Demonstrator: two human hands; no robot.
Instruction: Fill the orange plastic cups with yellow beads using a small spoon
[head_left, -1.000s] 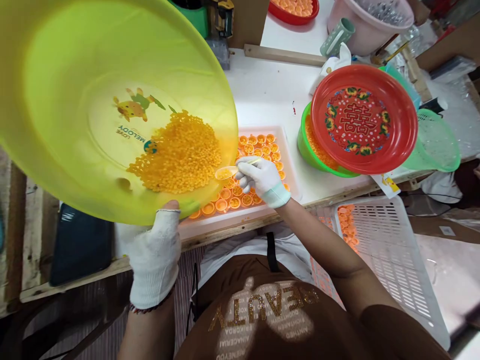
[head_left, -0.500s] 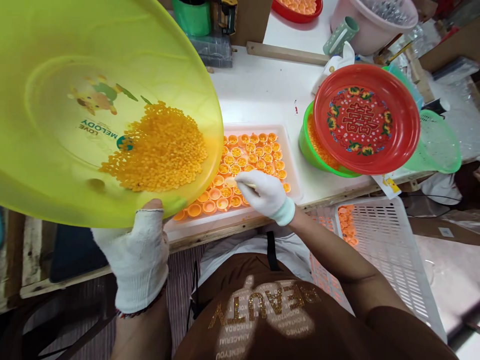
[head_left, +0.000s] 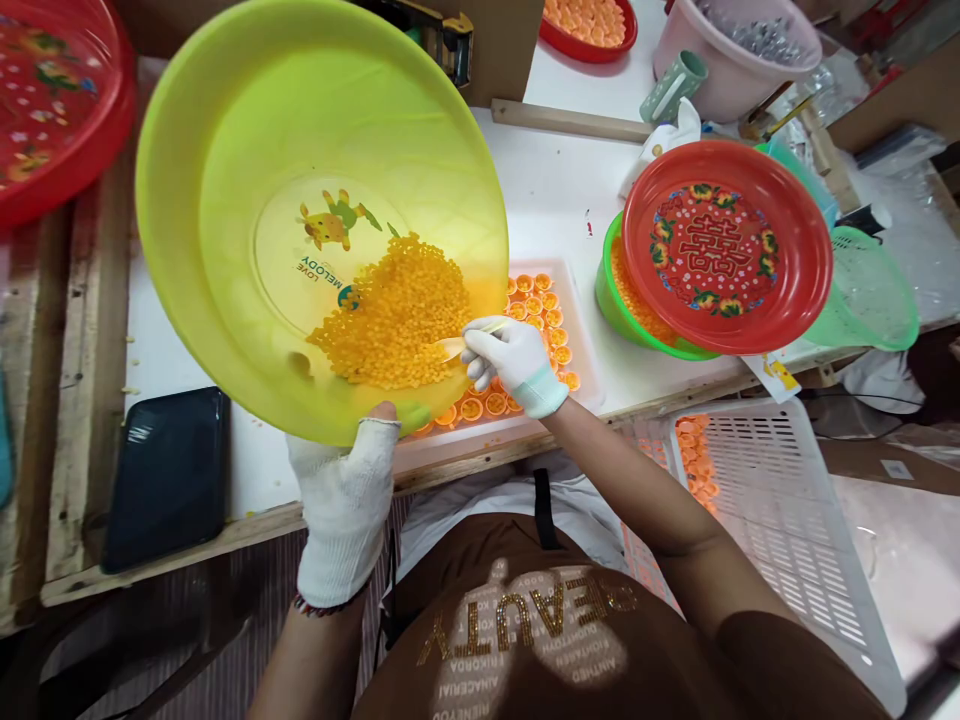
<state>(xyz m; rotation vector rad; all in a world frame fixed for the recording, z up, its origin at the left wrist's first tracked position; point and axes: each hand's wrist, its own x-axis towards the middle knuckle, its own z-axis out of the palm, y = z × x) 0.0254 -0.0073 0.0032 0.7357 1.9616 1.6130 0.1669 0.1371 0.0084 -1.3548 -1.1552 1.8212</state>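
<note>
My left hand [head_left: 345, 490], in a white knit glove with the thumb tip bare, grips the lower rim of a large yellow basin [head_left: 225, 130] and holds it tilted. A heap of small yellow-orange pellets [head_left: 405, 310] lies in the basin's lower right part. My gloved right hand [head_left: 510, 360] pinches a small pale spoon [head_left: 448, 347], whose bowl touches the heap's right edge. Partly hidden under the basin is a white tray [head_left: 581, 330] with many small orange cups [head_left: 495, 403]; several of those in view hold pellets.
A red plate [head_left: 727, 310] rests on a green bucket [head_left: 609, 290] of orange pellets at the right. Below it stands a white slotted crate [head_left: 795, 500] with orange pieces. A dark tray-like object [head_left: 166, 480] lies at the left, and a red basin [head_left: 67, 120] is behind it.
The basin has swung to the right and now covers much of the cup tray. My right hand has lifted from the cups, bringing the spoon to the pellets.
</note>
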